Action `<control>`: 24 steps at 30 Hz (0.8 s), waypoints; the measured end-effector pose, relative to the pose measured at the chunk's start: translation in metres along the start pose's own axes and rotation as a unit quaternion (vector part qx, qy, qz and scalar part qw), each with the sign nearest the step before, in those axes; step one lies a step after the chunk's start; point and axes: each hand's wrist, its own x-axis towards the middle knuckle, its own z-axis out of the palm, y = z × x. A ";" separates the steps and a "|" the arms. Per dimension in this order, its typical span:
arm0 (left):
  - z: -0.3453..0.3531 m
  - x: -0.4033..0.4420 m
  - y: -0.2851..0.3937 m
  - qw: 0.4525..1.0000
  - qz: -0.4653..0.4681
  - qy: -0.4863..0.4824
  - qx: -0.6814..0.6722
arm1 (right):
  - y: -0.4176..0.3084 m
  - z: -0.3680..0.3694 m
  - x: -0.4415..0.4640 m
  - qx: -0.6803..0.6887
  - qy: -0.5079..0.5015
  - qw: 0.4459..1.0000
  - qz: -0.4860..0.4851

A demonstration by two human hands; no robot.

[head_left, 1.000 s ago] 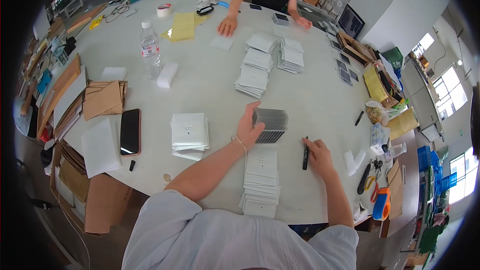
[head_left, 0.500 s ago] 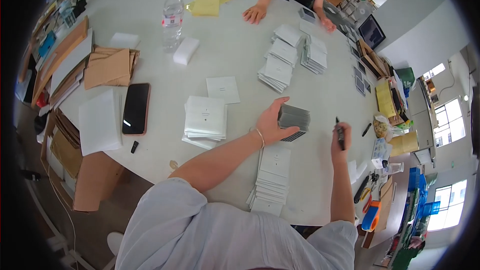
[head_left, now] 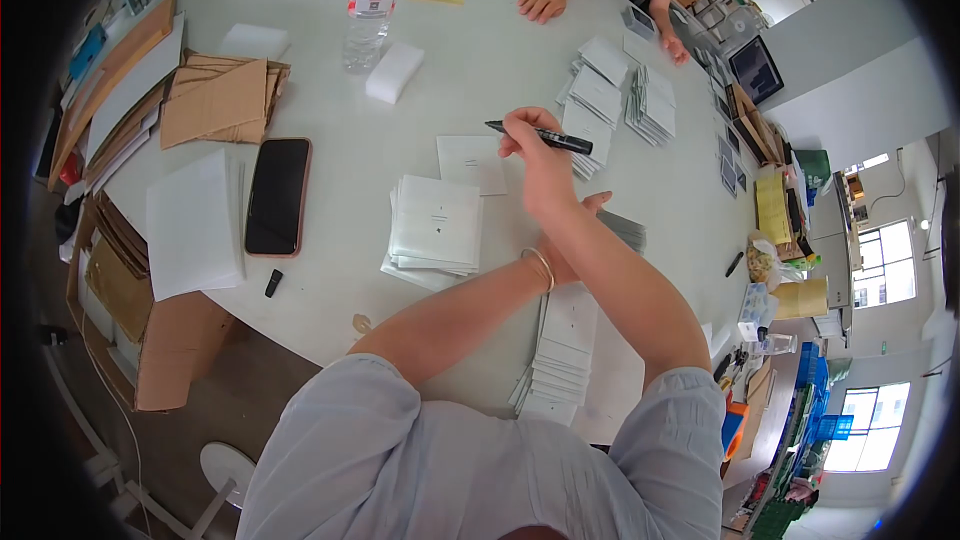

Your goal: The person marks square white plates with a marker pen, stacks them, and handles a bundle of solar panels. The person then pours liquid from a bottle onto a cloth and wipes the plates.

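My right hand (head_left: 538, 155) holds a black marker (head_left: 566, 141), its tip pointing left, above a single white square sheet (head_left: 470, 164). My right forearm crosses over my left. Partly hidden beneath it, my left hand (head_left: 572, 240) is at a stack of grey-edged cards (head_left: 624, 229); its thumb side shows above the crossing arm. A pile of white squares with small printed marks (head_left: 436, 222) lies left of my hands. Overlapping white squares (head_left: 560, 365) run toward my body under the arms. More white piles (head_left: 597, 90) stand farther back.
A phone (head_left: 278, 196), a black cap (head_left: 273, 283), a water bottle (head_left: 372, 10) and white foam (head_left: 395, 72) are on the left. Cardboard (head_left: 215, 110) lies at the left edge. Across the table, a person's hand (head_left: 542, 5) rests on the surface. Tools (head_left: 735, 370) lie at right.
My right hand has picked up the marker and swung left across my left arm. A single white square now lies behind the left pile. The view has shifted, moving the phone and bottle.
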 end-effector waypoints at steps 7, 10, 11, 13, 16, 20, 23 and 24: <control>0.006 0.004 -0.009 0.996 -0.024 -0.007 -0.087 | 0.052 0.002 0.018 -0.042 0.069 0.995 0.053; 0.006 0.004 -0.010 0.997 0.018 0.005 -0.071 | 0.059 0.002 0.024 -0.127 0.088 0.988 0.024; 0.008 0.005 -0.014 0.996 0.050 0.021 -0.068 | 0.061 0.002 0.024 -0.127 0.089 0.988 0.022; 0.006 0.003 -0.008 0.997 0.043 0.020 -0.067 | 0.061 0.002 0.024 -0.176 0.086 0.981 0.003; 0.004 0.001 -0.003 0.997 0.033 0.018 -0.069 | 0.063 0.002 0.022 -0.185 0.080 0.979 0.000; 0.000 0.000 0.002 0.997 0.026 0.015 -0.065 | 0.066 0.000 0.024 -0.215 0.077 0.974 -0.013; -0.003 -0.001 0.008 0.998 0.001 0.004 -0.059 | 0.067 0.000 0.025 -0.230 0.072 0.971 -0.002; -0.002 -0.001 0.007 0.998 0.001 0.003 -0.059 | 0.067 -0.001 0.025 -0.236 0.071 0.969 -0.003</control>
